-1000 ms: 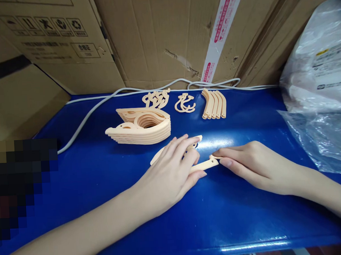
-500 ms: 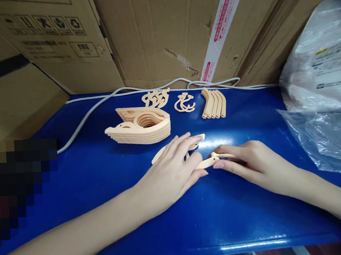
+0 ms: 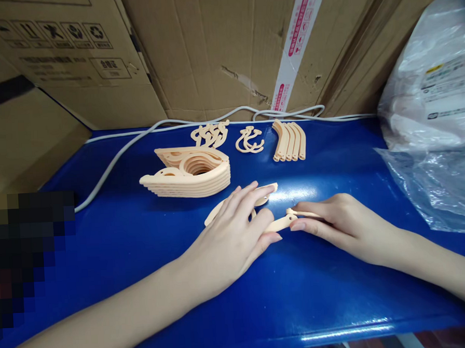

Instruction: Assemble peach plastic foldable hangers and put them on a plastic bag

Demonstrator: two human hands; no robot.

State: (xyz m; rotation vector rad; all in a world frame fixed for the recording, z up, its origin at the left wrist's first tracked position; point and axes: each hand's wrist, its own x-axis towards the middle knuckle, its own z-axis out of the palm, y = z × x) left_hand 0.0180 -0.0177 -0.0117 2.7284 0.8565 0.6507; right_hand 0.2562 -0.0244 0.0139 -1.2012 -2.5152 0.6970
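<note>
My left hand point(image 3: 235, 228) lies over a flat beige plastic hanger body point(image 3: 280, 224), its thumb and fingers holding it against the table and covering most of it. One arm of this body, with a small hole near its end, points right toward my other hand. My right hand point(image 3: 336, 220) pinches a slim beige hanger arm point(image 3: 307, 213) between thumb and fingers. The tip of that piece meets the holed end of the body; whether the two are joined I cannot tell. Behind my left hand stands a stack of similar hanger bodies point(image 3: 190, 182).
Beige hooks lie in two groups, a left pile point(image 3: 210, 134) and a middle pile point(image 3: 249, 140). Several curved hanger arms point(image 3: 292, 141) sit in a row beside them. A white cable point(image 3: 117, 167) crosses the blue table point(image 3: 321, 304). Cardboard boxes point(image 3: 210, 45) and a clear plastic bag point(image 3: 432, 194) border it.
The view has shifted slightly, so everything appears a little further left. Both hands keep their hold, and the hanger arm stays at the end of the hanger body.
</note>
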